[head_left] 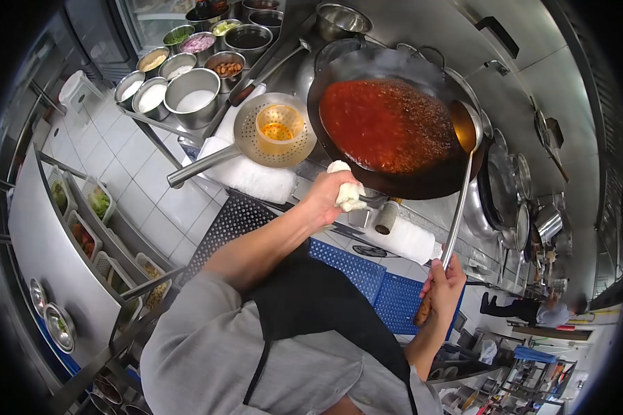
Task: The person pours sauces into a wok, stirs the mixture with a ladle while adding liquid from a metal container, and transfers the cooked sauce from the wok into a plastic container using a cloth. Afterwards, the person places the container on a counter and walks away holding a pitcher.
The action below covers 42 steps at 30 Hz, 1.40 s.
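Note:
My left hand (325, 196) is closed round a folded white cloth (349, 190) at the near handle of a large dark wok (422, 188). Bubbling red sauce (381, 128) fills the wok's bowl, with steam at its far side. My right hand (444, 282) grips the shaft of a long ladle (458, 207), just above its wooden handle end. The ladle's bowl rests at the wok's right inner edge. Left of the wok, a perforated metal strainer (246, 131) holds a plastic cup (278, 128) with some orange liquid in it.
Metal pots of ingredients (194, 97) crowd the upper left. White towels (256, 178) line the stove's front edge. More pans (498, 187) stand to the right. A counter with baskets (83, 235) is at left. Another person (533, 309) stands farther off.

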{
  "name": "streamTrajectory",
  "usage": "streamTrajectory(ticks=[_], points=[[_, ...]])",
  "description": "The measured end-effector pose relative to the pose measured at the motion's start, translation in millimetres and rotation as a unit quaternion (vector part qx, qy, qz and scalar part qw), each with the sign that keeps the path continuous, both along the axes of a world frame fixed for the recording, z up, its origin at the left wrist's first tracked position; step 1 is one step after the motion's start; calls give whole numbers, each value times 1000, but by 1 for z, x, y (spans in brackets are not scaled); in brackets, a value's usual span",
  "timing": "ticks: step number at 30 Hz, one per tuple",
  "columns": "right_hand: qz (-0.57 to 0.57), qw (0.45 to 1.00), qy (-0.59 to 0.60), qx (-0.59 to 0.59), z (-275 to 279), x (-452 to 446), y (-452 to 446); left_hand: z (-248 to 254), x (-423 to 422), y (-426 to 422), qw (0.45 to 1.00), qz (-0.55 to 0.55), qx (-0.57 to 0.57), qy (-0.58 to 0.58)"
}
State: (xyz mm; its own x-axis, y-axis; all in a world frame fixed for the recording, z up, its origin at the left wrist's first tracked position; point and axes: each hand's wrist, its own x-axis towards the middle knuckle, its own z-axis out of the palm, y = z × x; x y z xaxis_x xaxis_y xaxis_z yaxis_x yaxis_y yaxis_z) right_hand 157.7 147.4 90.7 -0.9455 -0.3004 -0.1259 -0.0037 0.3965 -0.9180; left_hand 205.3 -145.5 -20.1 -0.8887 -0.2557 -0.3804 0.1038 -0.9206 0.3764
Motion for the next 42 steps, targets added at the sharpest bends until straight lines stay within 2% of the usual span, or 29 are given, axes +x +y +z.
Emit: streamTrajectory(ticks=[14,26,42], points=[[27,999,30,1,26,42,-1,-7,42,-7,998,-8,18,56],[9,997,48,52,44,66,-12,-7,50,-9,995,-14,35,88],[15,996,68,57,53,72,-21,1,48,-10,994,-15,35,107]])
